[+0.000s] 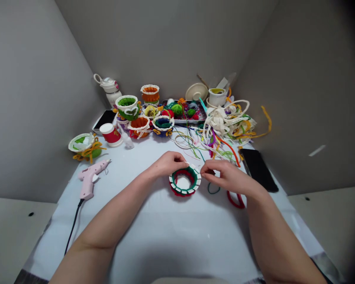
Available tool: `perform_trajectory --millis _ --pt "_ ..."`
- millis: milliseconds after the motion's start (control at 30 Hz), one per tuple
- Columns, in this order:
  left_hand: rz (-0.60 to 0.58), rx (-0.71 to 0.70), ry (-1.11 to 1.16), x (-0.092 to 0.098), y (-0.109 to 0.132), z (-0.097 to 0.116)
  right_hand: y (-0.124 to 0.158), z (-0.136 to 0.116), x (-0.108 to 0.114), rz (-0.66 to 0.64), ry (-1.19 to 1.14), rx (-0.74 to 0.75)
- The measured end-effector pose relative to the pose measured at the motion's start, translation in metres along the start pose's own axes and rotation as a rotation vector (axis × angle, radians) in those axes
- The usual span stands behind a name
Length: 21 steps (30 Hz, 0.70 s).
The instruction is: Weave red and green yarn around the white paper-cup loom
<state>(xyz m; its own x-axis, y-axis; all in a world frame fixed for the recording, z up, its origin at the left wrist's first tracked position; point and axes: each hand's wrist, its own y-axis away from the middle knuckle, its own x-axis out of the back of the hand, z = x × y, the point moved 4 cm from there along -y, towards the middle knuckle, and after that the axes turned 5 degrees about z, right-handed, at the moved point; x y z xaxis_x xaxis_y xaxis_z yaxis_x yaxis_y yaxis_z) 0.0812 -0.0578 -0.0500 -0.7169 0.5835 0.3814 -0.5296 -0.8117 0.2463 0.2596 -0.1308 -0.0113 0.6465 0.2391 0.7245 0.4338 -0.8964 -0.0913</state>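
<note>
Near the middle of the pale surface (154, 236) sits a small round cup (185, 192), its notched white rim threaded with green yarn and its lower outside wrapped in red. The left hand (172, 162) is nearly closed at the far left of that rim, pinching the edge between thumb and fingers. Just beside the rim's right side, the right hand (220, 172) has its fingers curled and its thumb drawn close to them; whether a strand lies between the fingertips I cannot tell. Below the right hand lie a loop of green yarn (213, 192) and a red looped handle (237, 200), partly hidden by the wrist. A dark phone (258, 169) rests farther right.

Over on the left, a pink glue gun (90, 177) lies with its nozzle pointing away, and a black cord (73, 227) runs from its grip towards the near edge. Beyond it stand a decorated cup with an orange-yellow bow (85, 146) and a red-and-white paper cup (111, 135). Several more yarn-wrapped cups are grouped behind, among them a green one (127, 105) and a blue one (163, 125). At the back, a tray (191, 122) holds balls of yarn, next to a tangled heap of white lace trim (220, 120).
</note>
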Motion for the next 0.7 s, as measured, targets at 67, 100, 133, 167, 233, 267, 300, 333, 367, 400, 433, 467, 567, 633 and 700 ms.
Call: perform_trajectory --millis 67,100,133,167,233,267,300,333,367,400,433,467,567,633,700 --pt "-0.035 -0.001 -0.002 0.002 0.001 0.001 -0.002 0.004 -0.006 -0.044 -0.019 -0.027" --pt "-0.054 -0.001 -0.007 0.002 0.002 0.002 -0.004 0.006 -0.01 -0.061 -0.024 -0.036" --pt "-0.071 -0.002 -0.013 0.003 0.003 0.003 -0.006 0.008 -0.014 -0.069 -0.027 -0.04" --pt "-0.085 -0.004 -0.017 0.004 0.004 0.004 -0.007 0.009 -0.017 -0.073 -0.031 -0.041" --pt "-0.099 -0.02 -0.007 0.004 0.006 0.007 -0.009 0.009 -0.022 -0.073 -0.049 -0.036" --pt "-0.099 -0.037 0.007 0.003 0.007 0.009 -0.01 0.009 -0.024 -0.073 -0.061 -0.035" --pt "-0.098 -0.056 0.022 0.002 0.008 0.011 -0.011 0.01 -0.026 -0.07 -0.071 -0.035" --pt "-0.1 -0.076 0.034 0.001 0.008 0.013 -0.011 0.01 -0.027 -0.064 -0.076 -0.037" --pt "-0.107 -0.091 0.037 -0.001 0.008 0.015 -0.011 0.011 -0.027 -0.057 -0.078 -0.039" --pt "-0.117 -0.099 0.033 -0.003 0.009 0.015 -0.011 0.012 -0.027 -0.049 -0.078 -0.042" --pt "-0.131 -0.1 0.023 -0.004 0.009 0.016 -0.012 0.013 -0.028 -0.041 -0.077 -0.047" --pt "-0.142 -0.097 0.012 -0.006 0.008 0.016 -0.012 0.014 -0.027 -0.035 -0.077 -0.052" --pt "-0.124 -0.071 0.0 -0.006 0.007 0.014 -0.012 0.016 -0.026 -0.021 -0.081 -0.072" --pt "-0.072 -0.043 0.01 -0.004 0.005 0.011 -0.012 0.016 -0.023 -0.006 -0.076 -0.087" --pt "-0.021 -0.018 0.024 -0.002 0.003 0.007 -0.012 0.016 -0.019 0.015 -0.069 -0.096"
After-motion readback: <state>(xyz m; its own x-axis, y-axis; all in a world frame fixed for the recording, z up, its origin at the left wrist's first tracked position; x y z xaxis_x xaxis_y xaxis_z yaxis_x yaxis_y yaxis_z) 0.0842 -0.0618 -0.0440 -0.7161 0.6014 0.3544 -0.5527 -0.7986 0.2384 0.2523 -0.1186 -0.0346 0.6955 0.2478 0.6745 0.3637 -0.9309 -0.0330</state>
